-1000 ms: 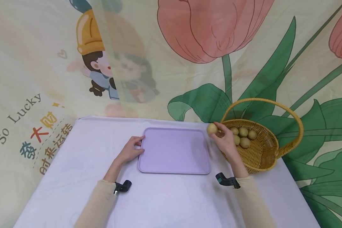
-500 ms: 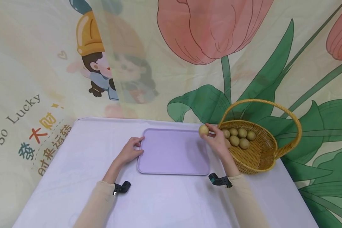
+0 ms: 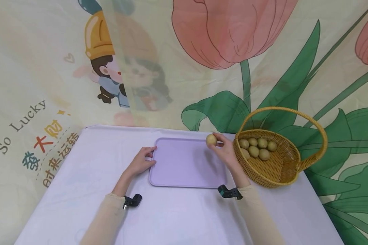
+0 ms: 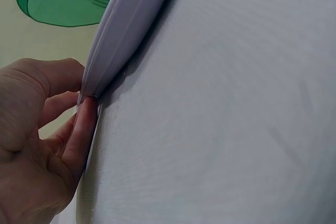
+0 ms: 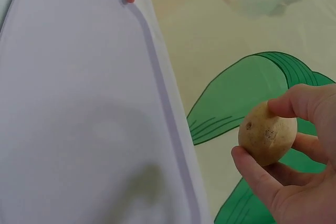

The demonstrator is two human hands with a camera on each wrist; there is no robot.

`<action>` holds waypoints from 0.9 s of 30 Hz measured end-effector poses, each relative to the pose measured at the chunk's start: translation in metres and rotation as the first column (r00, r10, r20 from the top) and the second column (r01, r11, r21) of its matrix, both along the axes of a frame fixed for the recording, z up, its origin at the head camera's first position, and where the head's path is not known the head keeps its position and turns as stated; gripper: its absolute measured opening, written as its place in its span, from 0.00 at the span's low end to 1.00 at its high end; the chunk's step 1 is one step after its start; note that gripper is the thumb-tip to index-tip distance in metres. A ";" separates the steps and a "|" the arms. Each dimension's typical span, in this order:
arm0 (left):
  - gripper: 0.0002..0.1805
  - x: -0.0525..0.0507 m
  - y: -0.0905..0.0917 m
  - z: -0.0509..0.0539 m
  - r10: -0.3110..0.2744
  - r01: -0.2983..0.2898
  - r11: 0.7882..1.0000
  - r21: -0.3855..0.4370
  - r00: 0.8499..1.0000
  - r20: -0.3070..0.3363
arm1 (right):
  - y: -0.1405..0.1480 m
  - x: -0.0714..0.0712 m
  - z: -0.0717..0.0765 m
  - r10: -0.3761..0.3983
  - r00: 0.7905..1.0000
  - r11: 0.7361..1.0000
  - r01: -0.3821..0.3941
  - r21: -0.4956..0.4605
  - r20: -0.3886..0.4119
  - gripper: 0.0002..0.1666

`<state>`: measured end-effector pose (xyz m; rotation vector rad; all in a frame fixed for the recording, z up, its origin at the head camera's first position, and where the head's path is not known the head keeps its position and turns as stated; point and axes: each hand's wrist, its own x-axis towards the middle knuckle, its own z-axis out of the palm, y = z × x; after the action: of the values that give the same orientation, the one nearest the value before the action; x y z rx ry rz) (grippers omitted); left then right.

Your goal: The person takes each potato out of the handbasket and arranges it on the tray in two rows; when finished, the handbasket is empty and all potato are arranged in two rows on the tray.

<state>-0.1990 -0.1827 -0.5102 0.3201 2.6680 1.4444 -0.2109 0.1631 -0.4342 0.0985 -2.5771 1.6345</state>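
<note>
Potato (image 5: 268, 134) (nearly round, long axis unclear) sits pinched in right fingers (image 5: 257, 174); left fingers (image 4: 81, 137) grip the tray (image 3: 181, 163).

A tulip-printed backdrop (image 3: 208, 81) is hanging behind the far edge of the white-covered table (image 3: 174, 214); lettering (image 3: 43, 144) is slanting beside the table's left edge.

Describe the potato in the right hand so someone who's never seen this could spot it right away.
On the white-covered table, find the pale purple tray. Near its far right corner, the right hand holds a roundish tan potato. The other potatoes lie in the wicker basket; this is the only one visible outside it.
</note>
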 end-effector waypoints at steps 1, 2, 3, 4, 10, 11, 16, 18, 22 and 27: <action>0.35 0.000 0.000 0.000 0.000 0.000 1.000 0.002 1.000 0.000 | -0.002 0.000 0.000 0.000 1.000 1.000 0.000 0.003 0.004 0.33; 0.35 0.000 0.000 0.001 -0.002 0.002 1.000 0.002 1.000 -0.004 | -0.003 -0.001 0.000 0.002 1.000 1.000 -0.002 0.001 0.002 0.33; 0.34 0.000 0.000 0.001 -0.003 0.003 1.000 0.002 1.000 -0.009 | -0.005 -0.002 0.000 0.003 1.000 1.000 -0.003 0.003 -0.003 0.33; 0.35 -0.001 0.000 0.001 -0.003 0.003 1.000 -0.002 1.000 -0.009 | -0.007 -0.002 0.000 0.006 1.000 1.000 -0.006 0.002 -0.008 0.33; 0.34 0.000 0.001 0.002 0.002 -0.002 1.000 -0.010 1.000 -0.001 | -0.017 -0.004 -0.005 0.045 0.996 0.998 -0.048 -0.034 -0.073 0.32; 0.34 0.000 0.001 0.002 0.003 -0.003 1.000 -0.007 1.000 -0.001 | -0.019 -0.004 -0.006 0.050 0.996 0.998 -0.053 -0.039 -0.077 0.31; 0.34 0.000 0.002 0.003 0.004 -0.004 1.000 -0.001 1.000 -0.004 | -0.029 -0.006 -0.009 0.058 0.996 0.998 -0.060 -0.036 -0.066 0.31; 0.34 0.000 0.002 0.003 0.004 -0.004 1.000 0.001 1.000 -0.001 | -0.033 -0.006 -0.010 0.062 0.996 0.998 -0.064 -0.027 -0.063 0.32; 0.34 0.000 0.002 0.003 0.005 -0.005 1.000 0.001 1.000 0.001 | -0.041 -0.007 -0.011 0.066 0.996 0.997 -0.067 -0.023 -0.052 0.31; 0.34 0.000 0.000 0.002 0.007 -0.007 1.000 0.007 1.000 -0.002 | -0.052 -0.007 -0.009 0.073 0.997 0.997 -0.074 -0.019 -0.020 0.32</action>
<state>-0.1993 -0.1827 -0.5086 0.3134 2.6693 1.4563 -0.2181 0.1113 -0.4435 0.2092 -2.5717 1.6736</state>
